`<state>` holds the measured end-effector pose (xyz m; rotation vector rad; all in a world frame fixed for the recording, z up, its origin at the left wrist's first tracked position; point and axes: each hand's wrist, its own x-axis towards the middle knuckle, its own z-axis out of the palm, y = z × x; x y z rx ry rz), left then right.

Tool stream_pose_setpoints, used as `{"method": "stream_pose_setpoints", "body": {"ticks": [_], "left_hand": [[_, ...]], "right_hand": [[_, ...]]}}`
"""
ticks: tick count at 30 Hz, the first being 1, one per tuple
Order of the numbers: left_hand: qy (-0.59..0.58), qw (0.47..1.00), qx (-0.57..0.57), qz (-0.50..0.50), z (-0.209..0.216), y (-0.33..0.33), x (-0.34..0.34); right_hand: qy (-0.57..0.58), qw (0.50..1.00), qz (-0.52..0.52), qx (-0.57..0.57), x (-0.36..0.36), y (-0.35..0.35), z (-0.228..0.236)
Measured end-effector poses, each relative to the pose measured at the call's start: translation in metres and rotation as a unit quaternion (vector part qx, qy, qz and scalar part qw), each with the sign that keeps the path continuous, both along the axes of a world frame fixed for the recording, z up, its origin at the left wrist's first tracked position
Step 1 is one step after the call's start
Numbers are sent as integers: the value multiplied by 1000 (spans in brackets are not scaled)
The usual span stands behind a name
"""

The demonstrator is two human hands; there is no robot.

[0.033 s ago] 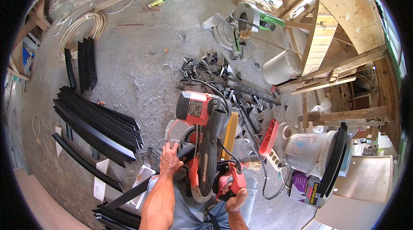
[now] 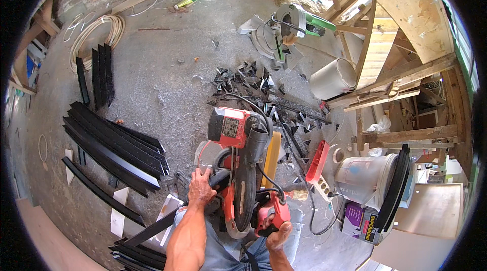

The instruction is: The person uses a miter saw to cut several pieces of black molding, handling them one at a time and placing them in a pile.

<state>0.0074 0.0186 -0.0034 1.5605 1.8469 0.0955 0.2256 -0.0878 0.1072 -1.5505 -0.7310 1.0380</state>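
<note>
lettering marks the purple-and-black box (image 2: pixel 355 223) and pale bucket (image 2: pixel 361 175), tiny print the label (image 2: pixel 232 128) on the red saw (image 2: pixel 247 184).

Left forearm (image 2: pixel 186 235): bare, broad toward the elbow, tapering to the wrist
Left hand (image 2: pixel 202 189): ungloved, knuckles visible
Right forearm (image 2: pixel 280 261): bare, only a short length in view at the lower edge
Right hand (image 2: pixel 277 238): ungloved, thumb side uppermost in view
Jeans (image 2: pixel 220 245): faded pale-blue denim, creased over the thighs
Knees (image 2: pixel 298 220): paler, nearly whitish cloth
Lap: narrow dark strip (image 2: pixel 250 258), kind unclear
</note>
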Motion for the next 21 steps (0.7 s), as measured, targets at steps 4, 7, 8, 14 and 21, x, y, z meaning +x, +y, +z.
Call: {"method": "stream_pose_setpoints", "body": {"ticks": [4,7,8,14,21], "left_hand": [[0,1000,-6,-1,0,0,0],[-3,1000,-12,5,1,1,2],[-3,1000,-11,5,2,1,2],[-4,1000,-10,5,2,1,0],[-13,1000,-3,13,0,1,1]], "right_hand": [[4,1000,-6,9,1,-4,-7],[0,1000,-3,9,3,-8,-13],[0,1000,-4,9,2,-7,-12],[-1,1000,9,10,1,-6,-9],[-7,1000,6,21,2,-9,-15]]}}
